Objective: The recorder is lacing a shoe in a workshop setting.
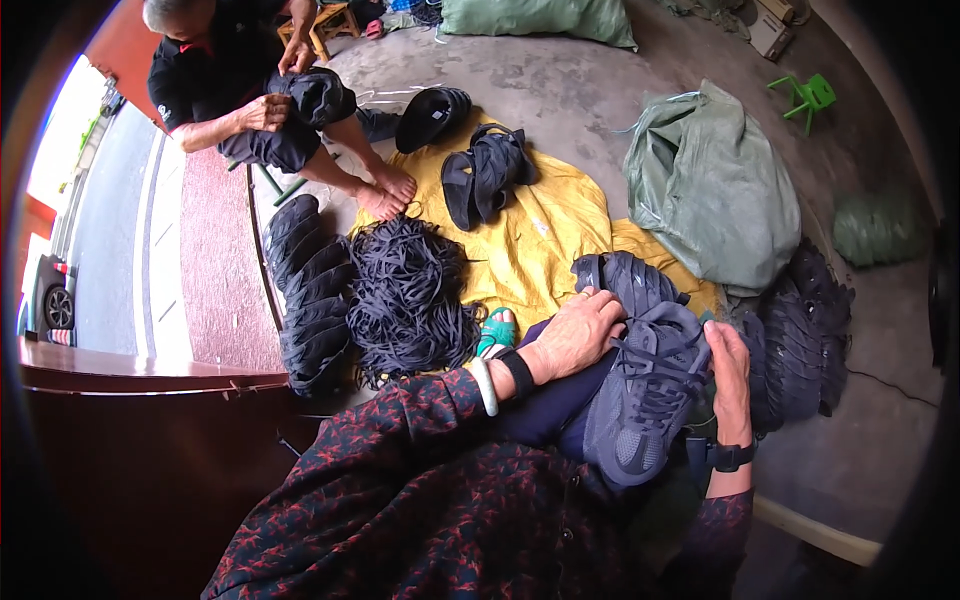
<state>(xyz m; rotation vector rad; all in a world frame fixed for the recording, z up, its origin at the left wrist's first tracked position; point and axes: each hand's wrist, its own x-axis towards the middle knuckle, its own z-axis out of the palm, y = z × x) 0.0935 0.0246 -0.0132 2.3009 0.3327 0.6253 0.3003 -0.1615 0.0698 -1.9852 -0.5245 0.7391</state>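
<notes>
Shoe (645, 400) in half-bent fingers (603, 303) of left hand (572, 335) and right hand (732, 378)

And now, over the lap (535, 415), between left hand (582, 330) and right hand (728, 375), a shoe (652, 385). Just beyond, a stack of uppers (625, 275). Ahead, spread on the floor (585, 80), a sheet (555, 230), with a bundle (490, 178) on top. Left of that, a heap of laces (410, 300); further left, a row of uppers (308, 300); behind, a seated person (215, 80). To the right, a pile (800, 335); behind it, a sack (725, 190). Far back right, a stool (810, 95).
</notes>
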